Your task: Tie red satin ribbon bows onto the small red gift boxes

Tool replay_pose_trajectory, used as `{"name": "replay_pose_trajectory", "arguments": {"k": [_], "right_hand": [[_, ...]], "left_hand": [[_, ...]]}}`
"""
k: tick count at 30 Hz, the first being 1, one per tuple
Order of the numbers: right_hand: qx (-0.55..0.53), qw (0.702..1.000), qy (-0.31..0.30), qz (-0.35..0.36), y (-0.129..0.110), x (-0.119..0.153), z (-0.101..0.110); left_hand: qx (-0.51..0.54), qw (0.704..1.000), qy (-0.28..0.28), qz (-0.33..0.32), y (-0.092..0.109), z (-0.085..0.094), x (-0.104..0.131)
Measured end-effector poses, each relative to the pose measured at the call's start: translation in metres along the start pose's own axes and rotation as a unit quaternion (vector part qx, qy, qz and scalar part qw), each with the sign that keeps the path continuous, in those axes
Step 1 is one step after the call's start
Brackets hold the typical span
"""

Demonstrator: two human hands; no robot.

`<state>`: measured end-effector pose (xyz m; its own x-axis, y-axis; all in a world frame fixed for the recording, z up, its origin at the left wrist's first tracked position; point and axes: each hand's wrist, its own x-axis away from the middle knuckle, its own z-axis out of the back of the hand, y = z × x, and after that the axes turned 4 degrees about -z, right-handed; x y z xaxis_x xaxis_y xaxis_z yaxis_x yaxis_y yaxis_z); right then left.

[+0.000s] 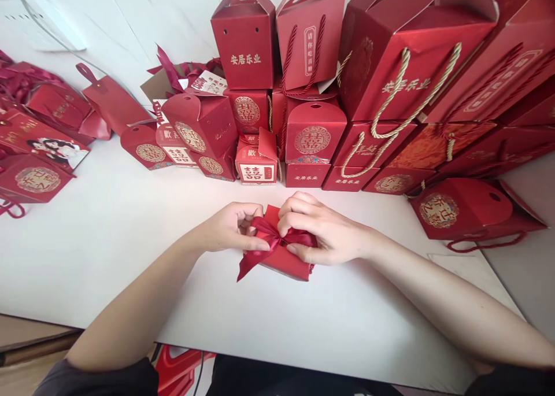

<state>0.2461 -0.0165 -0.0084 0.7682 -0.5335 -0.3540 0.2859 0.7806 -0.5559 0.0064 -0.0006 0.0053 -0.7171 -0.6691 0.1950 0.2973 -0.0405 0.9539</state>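
Observation:
A small red gift box (289,264) lies on the white table (225,321) in front of me, with a dark red satin ribbon (255,258) tied in a bow on its top. My left hand (228,227) pinches the bow's left loop between thumb and fingers. From the other side, my right hand (323,228) has its fingers curled at the knot and right loop, thumb pressed low on the ribbon. One ribbon tail hangs off the box's left front. The fingers of my right hand cover part of the box's far right side.
Red gift boxes (246,55) with gold print stand stacked along the wall, several with rope handles. One box (459,208) lies at the right edge. More boxes and ribbons (37,179) are piled at left. A red stool (177,370) shows below the table's front edge.

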Motion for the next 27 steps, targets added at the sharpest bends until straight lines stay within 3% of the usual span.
{"name": "replay_pose_trajectory", "arguments": {"k": [10, 13, 17, 20, 23, 27], "right_hand": [[0.053, 0.998, -0.012, 0.023, 0.001, 0.001, -0.002], [0.018, 1.0, -0.007, 0.02, 0.002, 0.002, 0.002], [-0.133, 0.989, 0.041, -0.055, 0.0, 0.003, 0.015], [-0.125, 0.977, 0.074, -0.157, 0.001, 0.004, 0.024], [-0.098, 0.96, 0.008, -0.262, 0.005, 0.005, 0.031], [-0.247, 0.888, -0.198, -0.333, 0.01, 0.006, 0.036]], "left_hand": [[-0.016, 1.0, 0.003, -0.002, 0.002, 0.0, 0.002], [-0.032, 0.999, 0.008, -0.007, 0.002, 0.002, 0.003], [-0.003, 0.999, 0.021, -0.026, -0.001, 0.01, 0.005], [-0.003, 0.998, 0.04, -0.044, -0.004, 0.014, 0.005], [-0.013, 0.998, 0.04, -0.038, -0.006, 0.014, 0.004], [-0.009, 0.999, 0.029, -0.024, -0.007, 0.012, 0.004]]}}
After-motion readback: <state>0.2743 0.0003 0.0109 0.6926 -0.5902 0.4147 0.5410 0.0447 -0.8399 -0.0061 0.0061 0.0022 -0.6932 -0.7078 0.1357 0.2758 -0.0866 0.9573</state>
